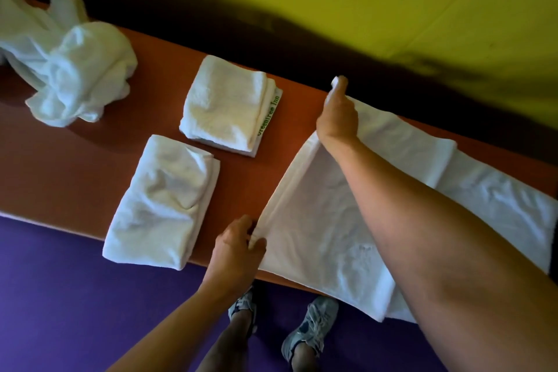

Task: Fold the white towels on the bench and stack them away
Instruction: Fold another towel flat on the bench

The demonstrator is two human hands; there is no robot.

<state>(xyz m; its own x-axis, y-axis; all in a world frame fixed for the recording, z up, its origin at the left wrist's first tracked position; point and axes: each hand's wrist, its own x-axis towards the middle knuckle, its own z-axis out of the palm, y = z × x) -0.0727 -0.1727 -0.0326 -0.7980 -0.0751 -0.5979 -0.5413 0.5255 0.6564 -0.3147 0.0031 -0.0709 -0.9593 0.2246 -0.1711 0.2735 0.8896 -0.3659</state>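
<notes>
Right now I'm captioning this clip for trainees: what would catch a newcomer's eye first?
Two hands pinch the left edge of a half-folded white towel spread on the orange bench: left hand near, right hand far. Left of it lie two folded towels, and beyond them a crumpled heap.

the spread towel (347, 220) runs off the right edge, so its far end is out of sight, and the right forearm covers a strip across it. the right hand (338, 118) shows only its back; its fingers (339, 84) blur at the towel's far corner. the crumpled towel pile (66, 63) is cut by the left edge. the desk (75, 166) leaves the picture on both sides. green lettering on the folded towel (223, 103) is partly tucked under.
</notes>
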